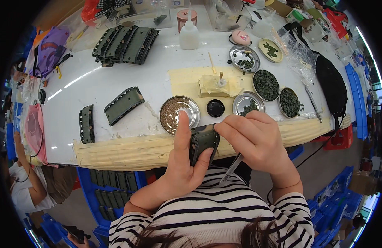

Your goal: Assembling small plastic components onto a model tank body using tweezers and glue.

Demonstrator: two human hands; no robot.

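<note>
I look through one wide fisheye camera on the person's head, facing steeply down and slightly forward. Nearest, at the lower edge, is the white knitted shirt with dark stripes (216,206); the bare left hand (180,169) and bare right hand (257,138) come mid-picture; the glossy white tabletop (62,124) extends farther.

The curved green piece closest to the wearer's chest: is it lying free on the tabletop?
No, the left hand holds the curved green piece, while the right hand is at its upper right corner.
</note>
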